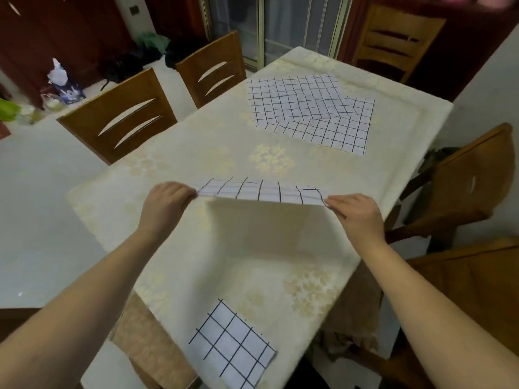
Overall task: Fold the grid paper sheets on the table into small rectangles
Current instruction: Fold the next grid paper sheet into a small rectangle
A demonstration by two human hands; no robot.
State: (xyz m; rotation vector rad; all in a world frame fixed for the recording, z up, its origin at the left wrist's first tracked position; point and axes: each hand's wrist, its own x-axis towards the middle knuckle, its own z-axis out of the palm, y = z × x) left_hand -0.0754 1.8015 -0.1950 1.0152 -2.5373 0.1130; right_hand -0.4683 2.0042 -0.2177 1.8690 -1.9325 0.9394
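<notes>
Right now the grid sheet in hand (261, 190) hangs lifted above the middle of the counter (179, 164), its long axis running left to right between the two hands. The left hand (165, 200) pinches the left end of its upper edge, fingers curled over the paper; the right hand (354, 210) pinches the right end the same way. What faces the camera is mostly the sheet's pale plain underside, sloping down toward the near side, with only a narrow strip of the gridded face showing along the top edge. Both hands sit about equally far from the person, so neither has the advantage; judging by this, the coming fold turns on bringing that held edge down square onto the opposite edge, across the short direction.

A folded rectangle (233, 343) already lies flat at the near edge of the counter, well apart from the hands. On the far right part of the counter, unfolded sheets (306, 108) lie overlapping, at least two of them, still to be done.

Wooden chairs (120, 113) stand along the left side, and more on the right. No brand, label or legible writing shows anywhere on the paper or the counter's pale flowered cloth.
</notes>
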